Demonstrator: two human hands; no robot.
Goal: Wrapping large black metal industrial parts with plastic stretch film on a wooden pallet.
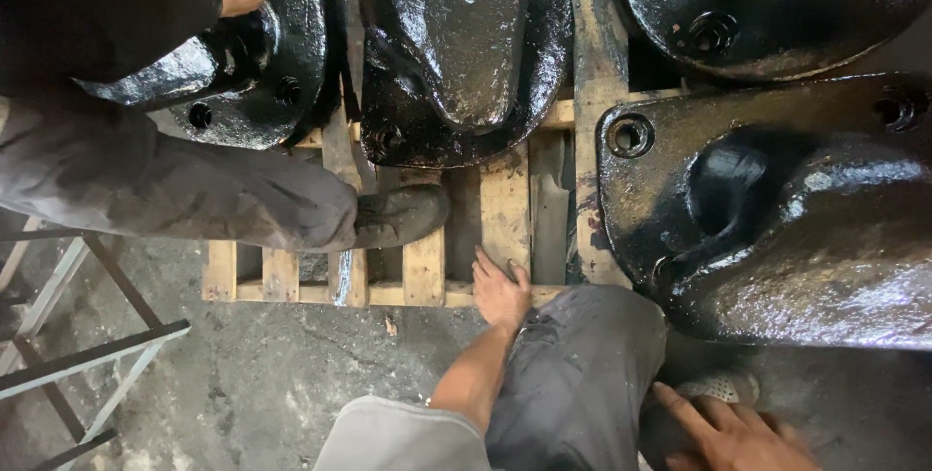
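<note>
Worn wooden pallet (505,204) lay on a stained concrete floor (272,384), four glossy black-coated metal castings (777,209) sat across its slats, a person's shoe (398,217) stood on the boards, left hand (500,288) pressed flat on the pallet's front edge, metal frame (78,354) stood on the floor nearby.

The big metal parts (777,209) are shiny black, the wooden pallet (423,272) is light brown with dark stains, the floor (262,384) is grey, and the trousers (573,374) are dark grey.
</note>
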